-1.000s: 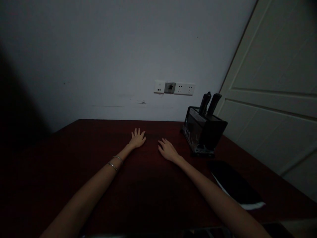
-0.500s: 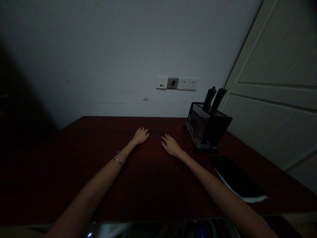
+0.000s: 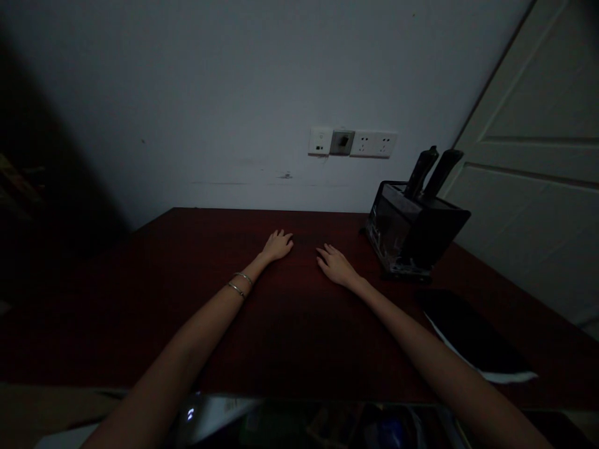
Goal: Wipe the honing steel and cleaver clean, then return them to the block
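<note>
Both hands rest on a dark red tabletop [image 3: 299, 324], palms down, with a small gap between them. My left hand [image 3: 277, 246] lies near the table's middle, fingers spread and holding nothing; two thin bangles [image 3: 240, 284] circle that forearm. To its right, my right hand [image 3: 337, 264] is flat on the surface with its fingers apart, also holding nothing. A black knife block [image 3: 412, 231] with clear sides stands to the right of my right hand. Two black handles [image 3: 433, 173] stick up out of its top.
A black flat item with a white edge [image 3: 477, 340] lies on the right of the table. Behind is a pale wall with sockets and a switch [image 3: 352, 143]. A white panelled door [image 3: 538, 162] stands at the right. Dim, cluttered things show below the front edge.
The view has shifted, so the table, knife block and sockets sit a little higher and farther right. Both hands stay flat in the same places on the table.
</note>
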Tool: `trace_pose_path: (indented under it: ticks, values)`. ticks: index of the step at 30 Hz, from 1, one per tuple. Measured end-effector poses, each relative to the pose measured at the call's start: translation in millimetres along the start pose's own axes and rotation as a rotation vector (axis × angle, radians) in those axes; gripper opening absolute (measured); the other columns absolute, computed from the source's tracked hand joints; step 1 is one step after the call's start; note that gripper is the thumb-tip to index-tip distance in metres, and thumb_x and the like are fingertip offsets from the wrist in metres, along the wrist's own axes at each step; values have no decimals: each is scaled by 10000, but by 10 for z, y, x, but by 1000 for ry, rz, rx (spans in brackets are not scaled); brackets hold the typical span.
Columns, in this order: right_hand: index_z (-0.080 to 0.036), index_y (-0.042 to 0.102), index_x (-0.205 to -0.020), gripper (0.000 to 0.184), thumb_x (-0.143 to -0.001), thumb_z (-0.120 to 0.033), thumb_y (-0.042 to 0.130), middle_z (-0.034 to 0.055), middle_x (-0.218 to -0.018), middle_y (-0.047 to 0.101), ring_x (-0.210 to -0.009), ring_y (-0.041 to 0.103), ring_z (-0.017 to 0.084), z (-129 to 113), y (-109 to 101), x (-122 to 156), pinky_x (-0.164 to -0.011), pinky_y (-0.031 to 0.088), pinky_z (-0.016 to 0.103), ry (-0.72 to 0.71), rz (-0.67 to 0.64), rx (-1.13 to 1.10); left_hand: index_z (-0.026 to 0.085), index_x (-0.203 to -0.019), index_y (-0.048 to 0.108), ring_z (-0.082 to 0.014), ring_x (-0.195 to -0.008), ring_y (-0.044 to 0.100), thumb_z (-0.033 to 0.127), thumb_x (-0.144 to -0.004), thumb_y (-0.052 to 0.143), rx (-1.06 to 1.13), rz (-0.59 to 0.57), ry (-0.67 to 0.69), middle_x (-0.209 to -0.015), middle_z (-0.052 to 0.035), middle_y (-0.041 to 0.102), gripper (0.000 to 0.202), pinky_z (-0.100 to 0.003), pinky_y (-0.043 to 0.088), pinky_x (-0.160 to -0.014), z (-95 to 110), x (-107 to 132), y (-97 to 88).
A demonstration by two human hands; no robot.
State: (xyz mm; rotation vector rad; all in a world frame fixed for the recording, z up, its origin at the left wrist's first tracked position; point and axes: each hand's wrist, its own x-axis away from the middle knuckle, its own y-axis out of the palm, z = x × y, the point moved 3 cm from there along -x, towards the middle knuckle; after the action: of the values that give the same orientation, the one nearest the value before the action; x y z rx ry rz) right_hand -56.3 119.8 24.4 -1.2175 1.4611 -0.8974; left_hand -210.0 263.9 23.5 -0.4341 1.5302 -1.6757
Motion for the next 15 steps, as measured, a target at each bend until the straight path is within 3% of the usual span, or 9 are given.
trace_pose_path:
  ticks: [15]
  values:
    - [-87, 448, -1302, 501, -902, -354, 304, 167, -1394, 380, -1312, 289, 271, -32, -8, 8, -1066, 228, 400, -4, 17, 9, 180, -1219, 469, -256, -1165, 433, 337, -870, 506, 73, -18, -8, -1307, -99, 422, 385, -502, 340, -968, -36, 27, -1]
